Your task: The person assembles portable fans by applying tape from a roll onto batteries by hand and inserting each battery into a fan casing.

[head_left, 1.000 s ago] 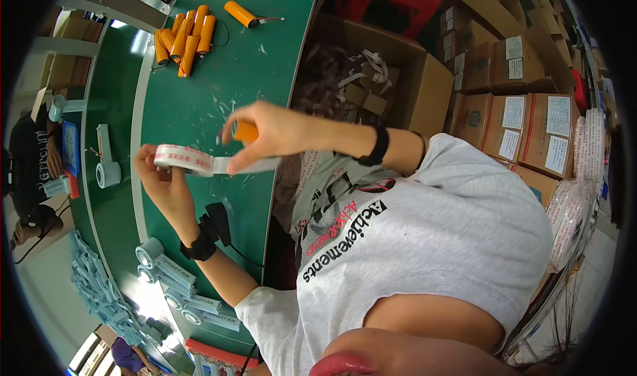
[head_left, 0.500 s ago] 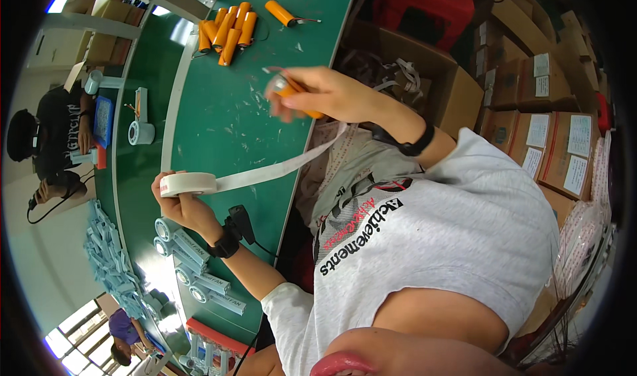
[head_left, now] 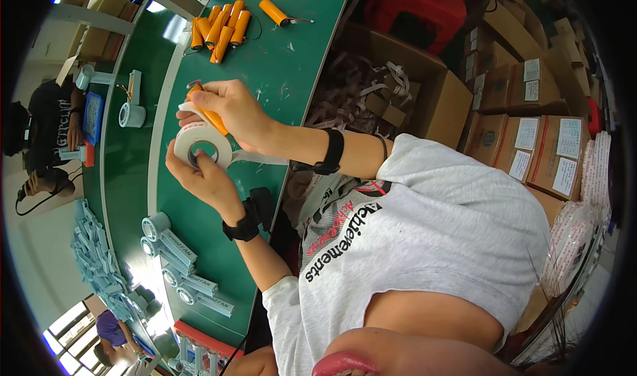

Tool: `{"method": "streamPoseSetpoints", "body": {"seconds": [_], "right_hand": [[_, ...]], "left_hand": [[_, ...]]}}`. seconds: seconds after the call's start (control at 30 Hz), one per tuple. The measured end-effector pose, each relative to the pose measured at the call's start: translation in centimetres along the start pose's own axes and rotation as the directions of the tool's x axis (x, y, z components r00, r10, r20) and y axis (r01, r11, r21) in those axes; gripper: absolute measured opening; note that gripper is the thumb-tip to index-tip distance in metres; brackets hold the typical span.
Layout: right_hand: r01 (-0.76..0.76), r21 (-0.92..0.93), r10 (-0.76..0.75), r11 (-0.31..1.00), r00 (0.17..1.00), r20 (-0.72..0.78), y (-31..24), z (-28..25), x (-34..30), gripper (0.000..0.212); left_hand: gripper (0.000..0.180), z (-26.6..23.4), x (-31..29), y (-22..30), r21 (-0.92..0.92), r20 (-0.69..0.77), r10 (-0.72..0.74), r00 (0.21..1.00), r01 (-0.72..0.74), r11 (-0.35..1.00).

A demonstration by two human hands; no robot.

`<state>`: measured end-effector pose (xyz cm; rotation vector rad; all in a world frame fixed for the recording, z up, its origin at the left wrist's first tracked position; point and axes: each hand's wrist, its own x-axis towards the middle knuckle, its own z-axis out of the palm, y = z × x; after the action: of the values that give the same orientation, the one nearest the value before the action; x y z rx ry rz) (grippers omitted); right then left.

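Observation:
My left hand (head_left: 213, 185) grips a roll of white tape (head_left: 194, 134), its core facing up and fingers reaching into the hole. Just above it, my right hand (head_left: 237, 107) is closed around an orange cylindrical battery (head_left: 213, 119) with thin leads at its far end. A piece of white tape (head_left: 188, 108) shows between the battery and the roll, by the right fingers. From the roll's other side a pale strip (head_left: 262, 158) runs under my right wrist toward my lap. Where the battery and the roll meet is partly hidden by my fingers.
Several orange batteries (head_left: 222, 27) lie piled on the green table (head_left: 279, 64), with one single battery (head_left: 273, 12) beside them. Light-blue fan bodies (head_left: 179, 253) stand along the left. A carton (head_left: 444, 100) of paper strips sits past the table edge. Other people (head_left: 56, 117) work opposite.
My right hand has moved left and down with the battery, up against the tape roll. The roll has tipped so its core shows. The strip that was stretched between the hands no longer spans them.

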<state>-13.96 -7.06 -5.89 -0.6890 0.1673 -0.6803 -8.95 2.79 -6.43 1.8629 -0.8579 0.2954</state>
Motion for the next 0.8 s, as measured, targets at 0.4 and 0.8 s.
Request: {"method": "streamPoseSetpoints", "body": {"seconds": [0.4,0.8], "right_hand": [[0.445,0.256,-0.437,0.859,0.895,-0.088,-6.6,-3.3,1.0,0.028],[0.484,-0.649,-0.246,0.586,0.870,0.427,-7.4,-3.2,-3.0,0.031]], "left_hand": [[0.057,-0.7,-0.1,-3.1,0.291,0.431,0.022,0.902,-0.162,0.943],[0.064,-18.5,4.8,-7.9,0.881,0.329,-0.519,0.789,-0.058,0.470]]}}
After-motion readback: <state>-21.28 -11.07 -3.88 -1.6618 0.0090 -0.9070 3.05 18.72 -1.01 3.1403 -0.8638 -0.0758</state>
